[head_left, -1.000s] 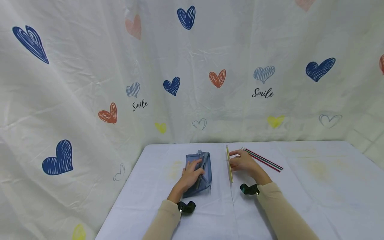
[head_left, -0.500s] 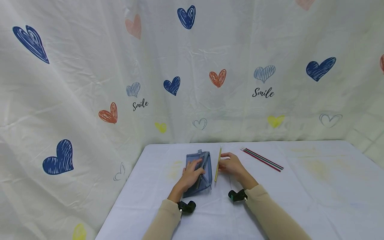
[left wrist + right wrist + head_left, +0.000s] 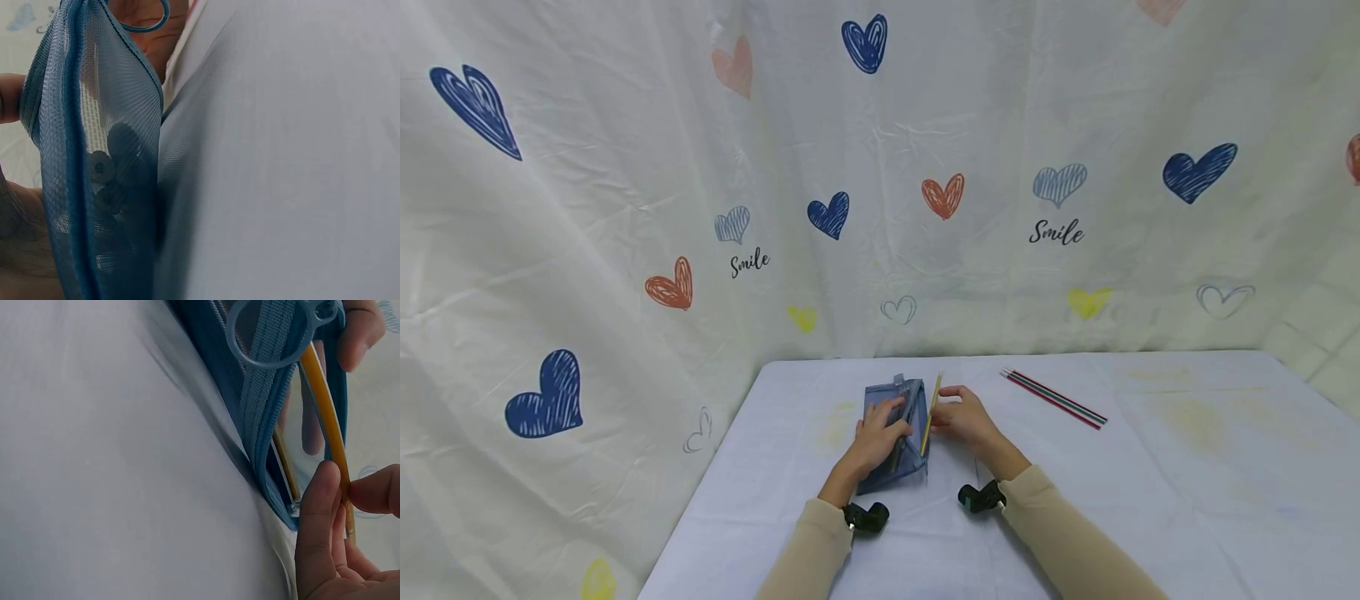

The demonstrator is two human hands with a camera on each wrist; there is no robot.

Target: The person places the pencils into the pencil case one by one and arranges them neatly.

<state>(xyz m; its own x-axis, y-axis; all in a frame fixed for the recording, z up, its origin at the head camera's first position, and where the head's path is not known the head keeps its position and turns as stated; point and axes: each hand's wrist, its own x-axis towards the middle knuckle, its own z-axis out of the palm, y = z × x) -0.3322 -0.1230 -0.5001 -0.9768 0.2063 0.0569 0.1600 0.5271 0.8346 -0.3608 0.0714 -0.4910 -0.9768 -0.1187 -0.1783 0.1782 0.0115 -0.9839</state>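
Observation:
A blue mesh pencil case (image 3: 878, 397) lies on the table, its zipped side (image 3: 265, 394) gaping in the right wrist view. My left hand (image 3: 874, 437) lies over it and holds its edge. Between thumb and fingers, my right hand (image 3: 966, 419) pinches a yellow pencil (image 3: 328, 415). The pencil's far part runs into the opening behind a pale blue zip-pull ring (image 3: 234, 337). Inside the case shows another gold-coloured stick (image 3: 285, 465). Through the mesh in the left wrist view, dark round shapes (image 3: 101, 167) show near the bottom.
Several thin pencils (image 3: 1054, 400), red, green and black, lie side by side to the right of my right hand. A white cloth covers the table (image 3: 1150, 500). Behind it hangs a white curtain (image 3: 985, 275) printed with hearts. Each wrist carries a small black camera (image 3: 867, 518).
My right hand has moved left with the yellow pencil, from beside the other pencils to the case's right edge. The pencil now leans over the case. My left hand has stayed put.

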